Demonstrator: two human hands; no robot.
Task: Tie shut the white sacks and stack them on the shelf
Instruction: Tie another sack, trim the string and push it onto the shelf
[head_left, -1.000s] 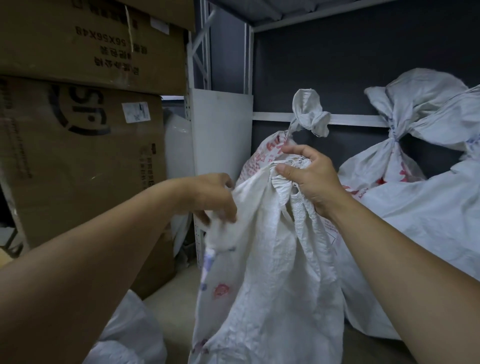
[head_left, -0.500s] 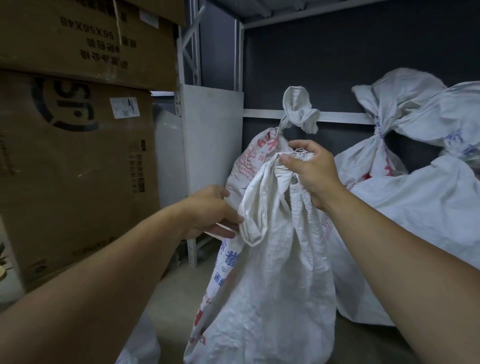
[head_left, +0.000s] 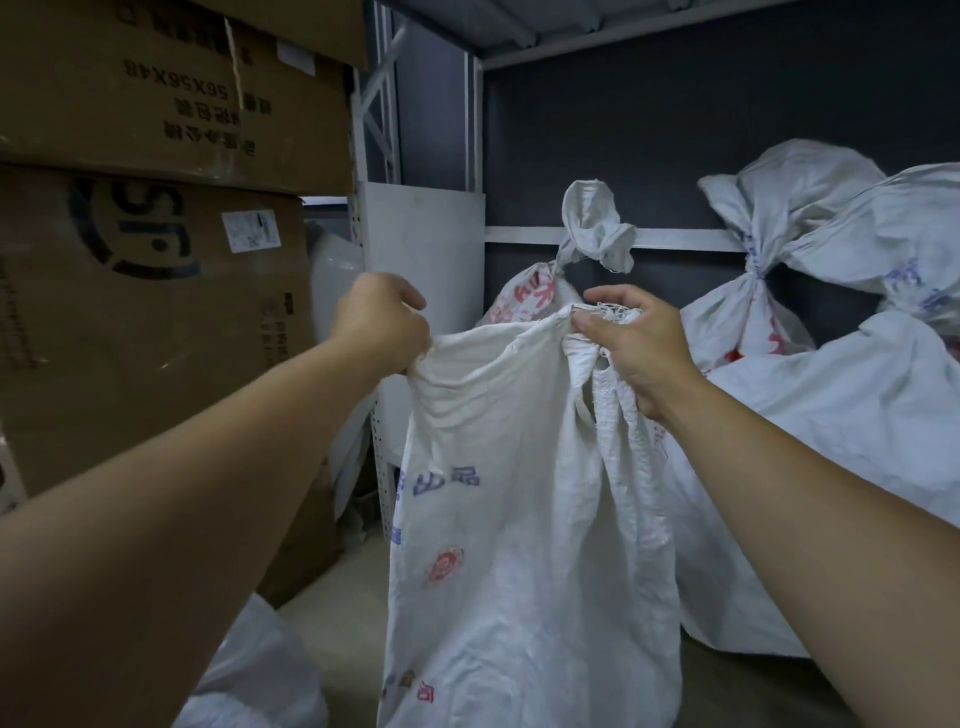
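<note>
Pale floor (head_left: 353, 597) runs through a dim storeroom, and a crumpled white bag (head_left: 260, 675) lies on it at the near left, below the left forearm.

Both bare forearms reach forward to an open sack (head_left: 519, 519) held up in the middle of the view. It is white woven plastic with blue characters and a red round stamp on its front, and its lower end runs out of the picture. The left hand (head_left: 382, 327) has its fingers curled tight round the left edge of the sack's mouth and draws it out to the side. The right hand (head_left: 634, 343) grips the gathered right part of the mouth. Its thumb and forefinger pinch the frayed rim, and its other fingers are wrapped round the bunched cloth below. The rim stretches taut between the two hands, and the mouth is not yet tied.

Just behind the right hand stands a knotted sack (head_left: 524, 296) with red print, its knot (head_left: 592, 234) sticking up. To the right sits a second knotted sack (head_left: 753, 322), and a big sack (head_left: 857, 415) leans against it, with another white bundle (head_left: 893, 228) above that. All of these are in the bay of the shelf (head_left: 675, 236), whose white rail crosses behind them.

At the left, two cardboard boxes are stacked, a lower box (head_left: 145, 322) with a large dark logo and an upper box (head_left: 182, 88) with upside-down print. Beside them stand a white panel (head_left: 426, 249) and the shelf's metal upright (head_left: 472, 130). Farthest back is the dark wall (head_left: 675, 130).
</note>
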